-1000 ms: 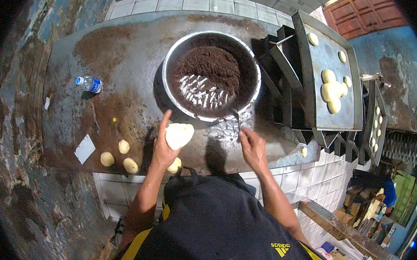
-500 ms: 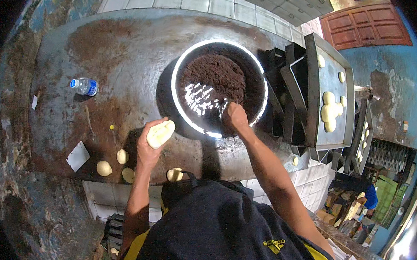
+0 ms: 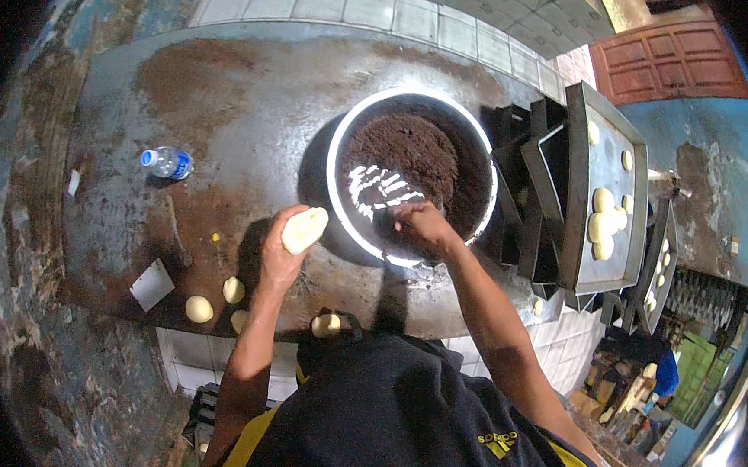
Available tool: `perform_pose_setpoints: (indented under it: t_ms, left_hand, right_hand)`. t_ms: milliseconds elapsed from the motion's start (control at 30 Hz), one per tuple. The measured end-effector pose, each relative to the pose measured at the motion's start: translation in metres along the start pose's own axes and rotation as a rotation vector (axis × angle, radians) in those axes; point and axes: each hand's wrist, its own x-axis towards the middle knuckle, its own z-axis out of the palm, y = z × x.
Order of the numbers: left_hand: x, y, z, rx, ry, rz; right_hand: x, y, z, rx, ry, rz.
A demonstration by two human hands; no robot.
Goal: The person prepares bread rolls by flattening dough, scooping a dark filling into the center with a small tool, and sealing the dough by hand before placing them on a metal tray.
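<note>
A flattened piece of pale dough (image 3: 305, 229) rests in my left hand (image 3: 283, 249), whose fingers curl round it just left of a big metal bowl (image 3: 343, 132). Crumbly dark brown filling (image 3: 402, 149) is heaped in the bowl, with white shiny streaks on the bare lower left part. My right hand (image 3: 422, 228) is closed inside the bowl's lower part, gripping a dark utensil that is mostly hidden. Several round dough balls (image 3: 200, 308) lie along the near edge of the stained metal table (image 3: 200, 109), some partly behind my left forearm.
A plastic bottle (image 3: 168, 163) with a blue cap lies at left, near a white card (image 3: 152, 285). At right, stacked metal trays (image 3: 577, 126) stand, the top one carrying dough pieces (image 3: 602, 223), beside another tray (image 3: 657, 279) with small pieces. A wooden door (image 3: 668, 59) is at upper right.
My right hand has gone from the bowl's near rim down into the bowl with the utensil. My left hand still holds the dough, now tilted differently. The view has shifted slightly.
</note>
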Motion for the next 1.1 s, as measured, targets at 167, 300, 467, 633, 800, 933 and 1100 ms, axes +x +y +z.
perform_pose_setpoints:
  t_ms: [167,300,467,633,800,933,1100]
  left_hand:
    - [-0.001,0.011,0.018,-0.059,0.062,-0.015]
    - [0.002,0.029,0.062,-0.022,0.081,0.011]
    - [-0.020,0.038,0.082,0.310,0.101,0.072]
    - [-0.053,-0.028,0.069,0.085,0.074,0.010]
    - [-0.134,0.033,0.122,-0.073,-0.322,0.024]
    - [-0.170,0.045,0.172,0.167,-0.355,0.042]
    - [-0.207,0.081,0.229,-0.218,-0.500,-0.072]
  right_hand:
    - [-0.088,-0.127,0.015,0.245,-0.176,0.066]
    - [-0.142,-0.131,0.065,-0.624,0.237,-0.685]
    - [-0.186,-0.067,0.108,-0.979,0.342,-0.682]
    - [-0.220,-0.020,0.077,-0.791,0.304,-0.564]
    - [-0.217,-0.017,0.058,0.183,0.365,-0.338]
    - [-0.280,0.018,0.059,-0.746,0.425,-0.746]
    - [-0.359,0.062,0.009,-0.248,0.724,-0.710]
